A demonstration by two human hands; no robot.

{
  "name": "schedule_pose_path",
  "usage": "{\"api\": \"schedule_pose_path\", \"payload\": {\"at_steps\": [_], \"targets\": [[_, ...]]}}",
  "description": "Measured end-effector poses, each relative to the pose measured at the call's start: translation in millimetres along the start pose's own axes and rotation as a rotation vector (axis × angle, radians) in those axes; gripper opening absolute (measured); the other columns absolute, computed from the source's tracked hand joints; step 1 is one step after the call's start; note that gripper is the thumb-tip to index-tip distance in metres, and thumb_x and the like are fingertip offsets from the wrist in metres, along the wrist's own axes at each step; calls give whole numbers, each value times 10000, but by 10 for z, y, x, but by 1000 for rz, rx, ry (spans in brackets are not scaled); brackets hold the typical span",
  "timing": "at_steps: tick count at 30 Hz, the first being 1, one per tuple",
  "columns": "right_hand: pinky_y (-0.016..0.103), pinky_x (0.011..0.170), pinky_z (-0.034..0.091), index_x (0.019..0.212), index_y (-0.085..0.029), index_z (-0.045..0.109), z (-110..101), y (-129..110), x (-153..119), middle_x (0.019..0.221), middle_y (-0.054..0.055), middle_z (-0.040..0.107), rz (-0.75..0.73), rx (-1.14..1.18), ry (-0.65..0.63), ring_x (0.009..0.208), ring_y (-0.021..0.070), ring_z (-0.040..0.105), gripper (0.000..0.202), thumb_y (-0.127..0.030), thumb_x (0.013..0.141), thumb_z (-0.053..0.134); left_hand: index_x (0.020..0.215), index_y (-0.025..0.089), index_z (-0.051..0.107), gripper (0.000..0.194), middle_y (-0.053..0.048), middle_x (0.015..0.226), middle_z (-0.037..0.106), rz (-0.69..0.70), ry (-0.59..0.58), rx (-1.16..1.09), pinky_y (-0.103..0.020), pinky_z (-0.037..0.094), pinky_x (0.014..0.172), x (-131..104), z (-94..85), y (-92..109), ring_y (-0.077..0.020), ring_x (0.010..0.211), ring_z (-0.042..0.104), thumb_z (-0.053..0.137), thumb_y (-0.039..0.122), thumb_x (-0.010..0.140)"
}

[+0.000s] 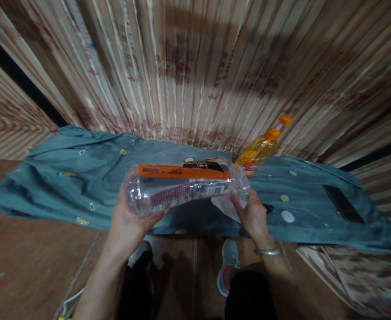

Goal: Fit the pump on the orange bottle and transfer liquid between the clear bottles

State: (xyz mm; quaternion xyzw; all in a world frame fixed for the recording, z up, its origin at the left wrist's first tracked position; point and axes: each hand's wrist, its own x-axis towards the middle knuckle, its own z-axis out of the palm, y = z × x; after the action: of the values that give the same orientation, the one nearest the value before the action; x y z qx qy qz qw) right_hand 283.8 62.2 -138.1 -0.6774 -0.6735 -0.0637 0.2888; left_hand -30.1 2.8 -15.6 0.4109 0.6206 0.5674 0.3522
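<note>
A clear plastic bottle (182, 184) with an orange, grey and black label lies on its side in the air above the cloth. My left hand (129, 222) grips its wide base end, thumb along the lower side. At the other end my right hand (253, 213) is closed around the narrow, crinkled neck part. Some white material (225, 208) shows below the bottle by my right hand; what it is, I cannot tell. Just behind the neck stands a pump bottle (258, 149) of yellow liquid with an orange top.
Teal patterned cloth (98, 178) covers a long narrow surface. On its right lie a white round disc (287, 216), a small black item (268, 208) and a dark phone (344, 204). A striped curtain (195, 80) hangs behind. My feet are on the tiled floor below.
</note>
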Motion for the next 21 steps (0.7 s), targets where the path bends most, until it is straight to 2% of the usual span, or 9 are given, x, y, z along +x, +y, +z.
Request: {"api": "schedule_pose_path", "payload": {"at_steps": [5,12,21], "targets": [[403,734,556,1280,-44,565,-8,0,-1,956,219,727,6,6,-10,875,316,709,850,-768,962,253,1007,191,630,765,-100,1144,739,9,-8,6,-474,623,899,0,-9,3,-367,1049,720,977,403,360],[410,752,558,1282,-78,562,-7,0,-8,988,210,729,19,31,-18,901,316,707,784,-748,966,305,1026,209,639,727,-92,1163,738,16,-27,19,-459,624,900,1,-41,-43,-365,1048,722,976,370,402],[412,749,557,1267,-46,579,10,16,-1,965,221,731,27,40,-19,889,321,710,898,-813,935,251,1033,194,615,783,-118,1184,727,-5,-4,0,-463,624,891,-7,4,35,-359,1029,730,968,408,368]]}}
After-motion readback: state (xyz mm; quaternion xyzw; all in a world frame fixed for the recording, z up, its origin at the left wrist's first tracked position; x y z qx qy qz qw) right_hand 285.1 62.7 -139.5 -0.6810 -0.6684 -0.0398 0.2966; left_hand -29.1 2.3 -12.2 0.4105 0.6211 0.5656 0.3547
